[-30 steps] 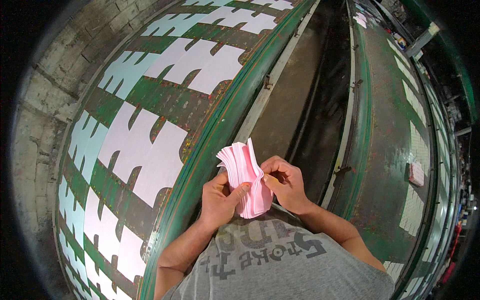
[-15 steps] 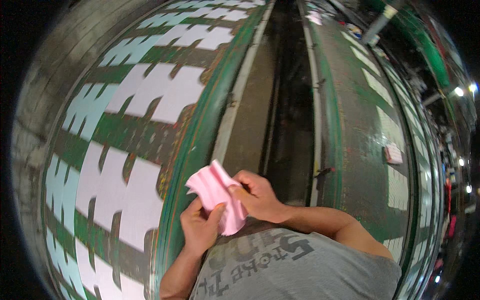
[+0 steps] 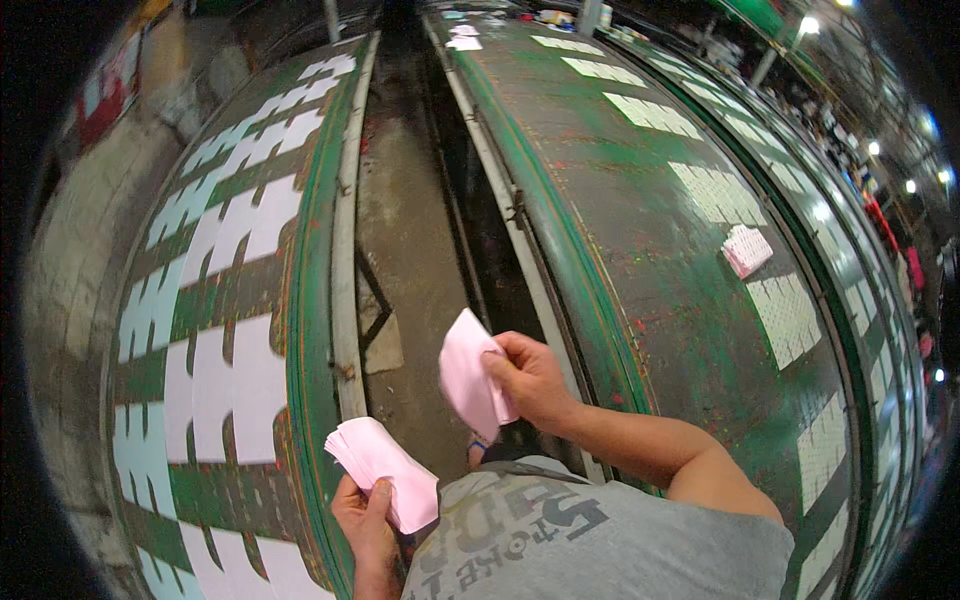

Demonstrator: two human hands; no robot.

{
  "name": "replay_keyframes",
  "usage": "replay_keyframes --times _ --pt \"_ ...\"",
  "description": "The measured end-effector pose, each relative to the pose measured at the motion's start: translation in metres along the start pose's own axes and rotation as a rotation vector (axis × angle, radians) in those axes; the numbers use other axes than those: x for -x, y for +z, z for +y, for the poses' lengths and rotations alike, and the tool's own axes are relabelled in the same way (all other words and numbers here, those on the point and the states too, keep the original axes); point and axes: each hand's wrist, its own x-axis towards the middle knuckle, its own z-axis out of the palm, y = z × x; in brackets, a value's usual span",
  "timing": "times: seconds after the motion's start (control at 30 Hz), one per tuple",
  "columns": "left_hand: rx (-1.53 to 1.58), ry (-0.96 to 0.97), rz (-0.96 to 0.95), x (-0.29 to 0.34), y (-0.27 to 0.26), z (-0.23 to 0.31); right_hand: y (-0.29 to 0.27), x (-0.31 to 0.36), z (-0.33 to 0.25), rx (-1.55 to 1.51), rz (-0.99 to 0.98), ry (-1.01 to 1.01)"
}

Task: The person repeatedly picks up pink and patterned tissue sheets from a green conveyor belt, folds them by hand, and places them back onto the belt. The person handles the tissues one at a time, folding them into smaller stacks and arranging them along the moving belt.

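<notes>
My left hand [image 3: 368,520] is closed on a fanned stack of pink cut fabric pieces [image 3: 385,468], the thumb lying across its top. A second bunch of pink cut pieces [image 3: 466,368] is pinched in my right hand [image 3: 535,378], raised over the aisle, its lower edge blurred. The two bunches are apart, both in front of my grey shirt. Whether they are fabric or thick paper is hard to tell. How many pieces each hand holds is hidden.
A long green-edged table [image 3: 318,330] on the left bears rows of white pieces [image 3: 255,390] and pale blue pieces [image 3: 143,440]. Across the aisle [image 3: 405,215], another long table [image 3: 620,230] carries patterned pale pieces [image 3: 785,318] and a small pinkish stack [image 3: 746,250].
The pink pieces, gripped by both hands together before, are now split into two bunches. My right hand has moved right, my left down and left. The view has turned to the right.
</notes>
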Motion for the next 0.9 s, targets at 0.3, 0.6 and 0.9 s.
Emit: replay_keyframes --times 0.3,0.6,0.9 --pt "-0.801 0.343 -0.511 -0.177 0.086 -0.056 -0.133 0.009 -0.006 -0.044 0.536 -0.142" --pt "-1.252 0.769 -0.804 -0.246 0.073 -0.103 -0.161 0.017 0.002 0.000 0.760 -0.094" --pt "-1.269 0.682 -0.887 -0.255 0.063 -0.113 -0.158 0.006 -0.020 0.019 0.794 -0.179"
